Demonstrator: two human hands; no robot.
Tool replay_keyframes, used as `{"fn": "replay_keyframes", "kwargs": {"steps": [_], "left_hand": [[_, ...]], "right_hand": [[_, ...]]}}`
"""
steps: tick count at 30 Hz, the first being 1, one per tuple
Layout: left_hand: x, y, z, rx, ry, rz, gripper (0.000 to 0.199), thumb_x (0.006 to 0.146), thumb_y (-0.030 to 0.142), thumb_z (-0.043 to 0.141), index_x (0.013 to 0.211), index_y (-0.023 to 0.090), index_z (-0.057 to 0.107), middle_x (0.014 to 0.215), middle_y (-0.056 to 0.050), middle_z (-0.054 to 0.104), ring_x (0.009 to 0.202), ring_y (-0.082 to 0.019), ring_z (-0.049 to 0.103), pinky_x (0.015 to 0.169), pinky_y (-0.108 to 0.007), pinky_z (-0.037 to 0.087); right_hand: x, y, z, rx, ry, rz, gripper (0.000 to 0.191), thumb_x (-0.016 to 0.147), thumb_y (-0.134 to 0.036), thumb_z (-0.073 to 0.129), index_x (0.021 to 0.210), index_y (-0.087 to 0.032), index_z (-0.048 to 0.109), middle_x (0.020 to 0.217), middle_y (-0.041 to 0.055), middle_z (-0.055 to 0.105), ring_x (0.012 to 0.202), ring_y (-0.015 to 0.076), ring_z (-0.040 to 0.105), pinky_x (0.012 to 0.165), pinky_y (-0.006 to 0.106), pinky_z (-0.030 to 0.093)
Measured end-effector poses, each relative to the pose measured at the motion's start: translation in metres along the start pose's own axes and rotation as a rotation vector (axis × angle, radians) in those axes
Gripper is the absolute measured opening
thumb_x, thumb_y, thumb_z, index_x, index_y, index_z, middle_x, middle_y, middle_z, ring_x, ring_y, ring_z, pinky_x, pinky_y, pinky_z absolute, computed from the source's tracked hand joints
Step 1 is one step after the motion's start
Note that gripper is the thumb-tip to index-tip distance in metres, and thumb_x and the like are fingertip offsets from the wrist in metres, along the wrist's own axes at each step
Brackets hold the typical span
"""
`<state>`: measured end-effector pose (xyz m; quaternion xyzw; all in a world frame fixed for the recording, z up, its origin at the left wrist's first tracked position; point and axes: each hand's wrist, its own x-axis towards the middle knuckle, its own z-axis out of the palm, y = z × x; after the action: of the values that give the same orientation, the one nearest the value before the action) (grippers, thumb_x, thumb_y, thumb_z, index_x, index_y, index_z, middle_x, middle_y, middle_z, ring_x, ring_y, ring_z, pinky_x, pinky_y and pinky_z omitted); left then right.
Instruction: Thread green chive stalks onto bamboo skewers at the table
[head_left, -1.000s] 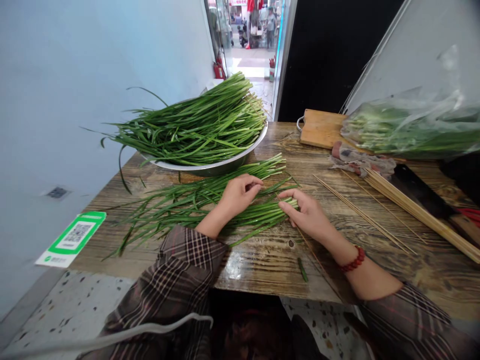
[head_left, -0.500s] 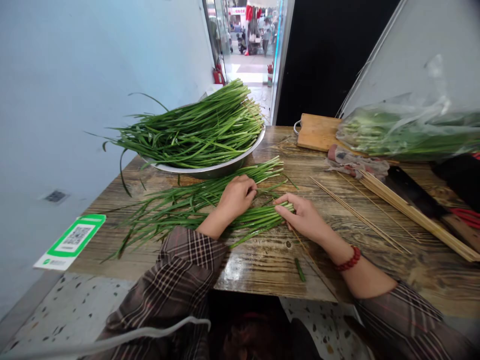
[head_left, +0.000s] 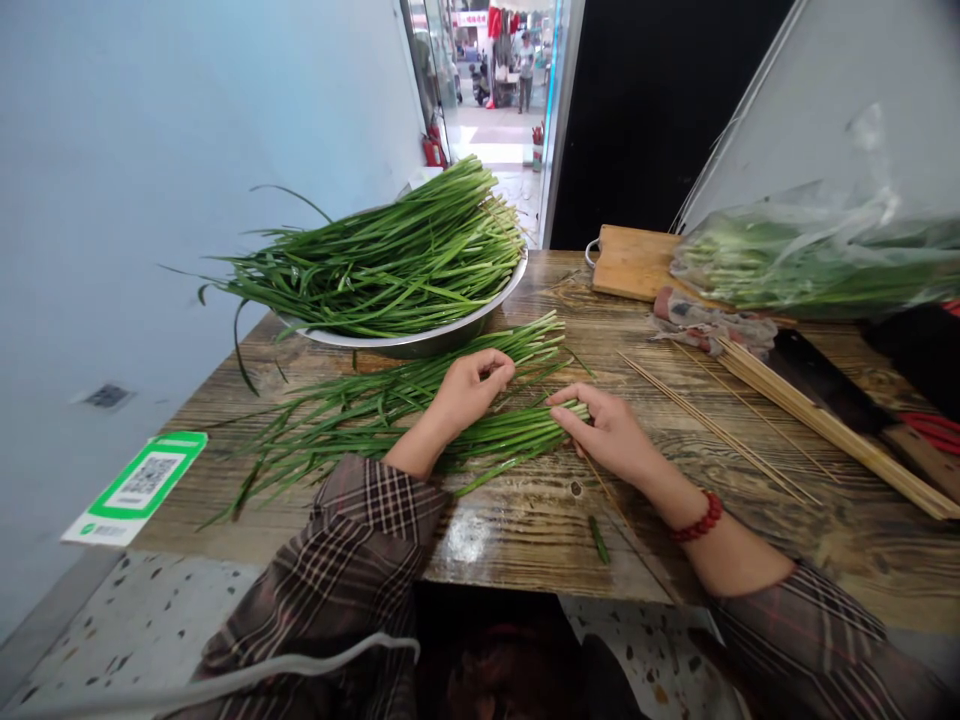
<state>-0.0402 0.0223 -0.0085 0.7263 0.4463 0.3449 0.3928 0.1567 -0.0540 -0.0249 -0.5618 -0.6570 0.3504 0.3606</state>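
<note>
Long garlic chives (head_left: 390,385) lie in a loose pile across the wooden table, pale stem ends to the right. Over them hovers my left hand (head_left: 471,392), thumb and fingertips pinched together; anything between them is too small to see. My right hand (head_left: 604,425) grips the stem ends of the nearer bunch of chives (head_left: 517,432) between thumb and fingers. A thin bamboo skewer (head_left: 624,520) runs from beneath that hand toward the table's front edge. Whether its tip passes through the stems is hidden by the hand.
Behind the pile, a metal basin (head_left: 450,335) is heaped with more chives. To the right lie loose skewers (head_left: 712,425), a skewer bundle (head_left: 832,430), a knife (head_left: 832,385), a cutting board (head_left: 634,262) and a plastic bag of greens (head_left: 817,255). A QR-code card (head_left: 139,488) sits at the left edge.
My left hand has shifted slightly left and lifted a little off the chives, its fingertips now drawn together. My right hand stays on the stem ends.
</note>
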Motion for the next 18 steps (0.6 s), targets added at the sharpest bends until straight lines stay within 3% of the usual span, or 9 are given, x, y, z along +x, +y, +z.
{"fn": "replay_keyframes", "kwargs": {"steps": [7, 12, 18], "left_hand": [[-0.0013, 0.0029, -0.0017, 0.179, 0.147, 0.162, 0.017, 0.081, 0.024, 0.056, 0.072, 0.014, 0.066, 0.08, -0.005, 0.062, 0.081, -0.016, 0.057, 0.076, -0.027, 0.044], [-0.0045, 0.0051, 0.002, 0.046, 0.002, 0.001, 0.024, 0.082, 0.026, 0.054, 0.092, 0.012, 0.07, 0.07, -0.001, 0.064, 0.062, -0.011, 0.053, 0.061, -0.023, 0.042], [-0.008, 0.0093, 0.0074, -0.082, -0.066, -0.026, 0.025, 0.079, 0.032, 0.061, 0.089, 0.012, 0.073, 0.089, -0.006, 0.073, 0.08, -0.016, 0.063, 0.078, -0.027, 0.047]], "right_hand": [[0.0009, 0.0006, -0.0002, 0.003, 0.039, -0.001, 0.024, 0.087, -0.039, 0.055, 0.096, -0.019, 0.064, 0.052, -0.0047, 0.056, 0.039, 0.011, 0.054, 0.045, 0.023, 0.041], [0.0016, 0.0042, 0.0001, 0.053, 0.097, 0.0, 0.025, 0.086, -0.039, 0.056, 0.098, -0.018, 0.064, 0.059, -0.0024, 0.06, 0.039, 0.0095, 0.052, 0.044, 0.022, 0.04], [0.0024, 0.0047, 0.0013, 0.112, 0.115, -0.013, 0.027, 0.085, -0.04, 0.056, 0.1, -0.019, 0.065, 0.089, 0.004, 0.07, 0.039, 0.006, 0.051, 0.041, 0.021, 0.041]]}}
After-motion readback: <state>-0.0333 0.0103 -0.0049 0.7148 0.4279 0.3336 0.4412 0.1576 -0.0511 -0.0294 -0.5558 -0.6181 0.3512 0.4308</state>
